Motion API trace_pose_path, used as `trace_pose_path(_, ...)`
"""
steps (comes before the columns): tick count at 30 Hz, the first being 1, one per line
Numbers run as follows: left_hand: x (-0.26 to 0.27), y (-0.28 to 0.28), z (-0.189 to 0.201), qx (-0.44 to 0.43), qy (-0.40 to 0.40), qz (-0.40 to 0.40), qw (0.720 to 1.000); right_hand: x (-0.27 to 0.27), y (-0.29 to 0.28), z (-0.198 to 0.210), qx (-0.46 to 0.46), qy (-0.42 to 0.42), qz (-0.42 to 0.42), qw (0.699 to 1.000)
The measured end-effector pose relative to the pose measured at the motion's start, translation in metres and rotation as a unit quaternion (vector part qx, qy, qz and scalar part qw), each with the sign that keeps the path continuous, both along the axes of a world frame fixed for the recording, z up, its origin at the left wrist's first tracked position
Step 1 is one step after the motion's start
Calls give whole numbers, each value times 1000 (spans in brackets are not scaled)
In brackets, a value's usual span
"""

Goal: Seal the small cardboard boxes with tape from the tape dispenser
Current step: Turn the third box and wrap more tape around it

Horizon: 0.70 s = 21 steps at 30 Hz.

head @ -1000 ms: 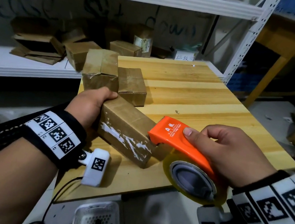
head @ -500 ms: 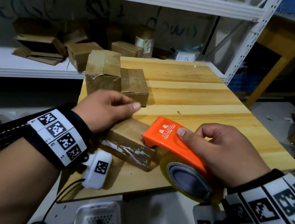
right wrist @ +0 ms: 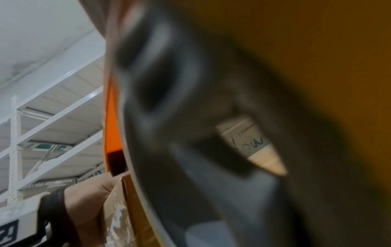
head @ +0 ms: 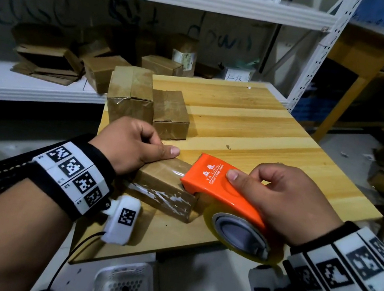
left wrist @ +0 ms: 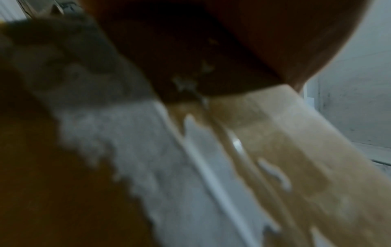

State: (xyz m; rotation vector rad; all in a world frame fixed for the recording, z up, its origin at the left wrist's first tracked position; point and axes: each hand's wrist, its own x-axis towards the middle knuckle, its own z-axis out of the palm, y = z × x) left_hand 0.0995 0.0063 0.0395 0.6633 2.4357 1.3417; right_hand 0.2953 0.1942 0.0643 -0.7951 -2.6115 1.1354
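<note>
A small cardboard box (head: 163, 186) lies flat near the front left of the wooden table (head: 252, 130), with old torn tape on its near side. My left hand (head: 160, 146) holds it down from above, thumb along the top far edge and fingers curled over the far side. My right hand (head: 249, 176) grips the orange tape dispenser (head: 214, 185), thumb on its top. The dispenser's toothed front end rests on the right end of the box top, and its tape roll (head: 239, 233) hangs past the table's front edge. The left wrist view shows the box (left wrist: 275, 150) as a blur. The right wrist view is filled by the dispenser (right wrist: 111, 125).
Two more taped boxes (head: 130, 98) (head: 169, 115) stand just behind my left hand. White shelving (head: 28, 91) at the back left holds several boxes, some open. A white perforated basket (head: 124, 287) sits below the table's front edge. Another wooden table (head: 353, 71) stands at the right.
The box, tipped up on an edge a second ago, now lies flat. My left hand moved from its far end onto its top. The dispenser rose onto the box's top right end.
</note>
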Motion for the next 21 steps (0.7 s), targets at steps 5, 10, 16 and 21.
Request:
trace_pose_path(5,1,-1,-1,7,-4,8,1000,9,7,4,3,-19,3,1000)
trace_pose_path(10,3,-1,0,3,-10,7,1000,15,11,7,-15,-32,3,999)
trace_pose_path(16,3,-1,1,-2,-9,0,1000,18,13,11,-14,-44,7,999)
trace_pose_path(21,3,-2,3,-12,-2,-12,1000,14,9,10,5,-59,2,998)
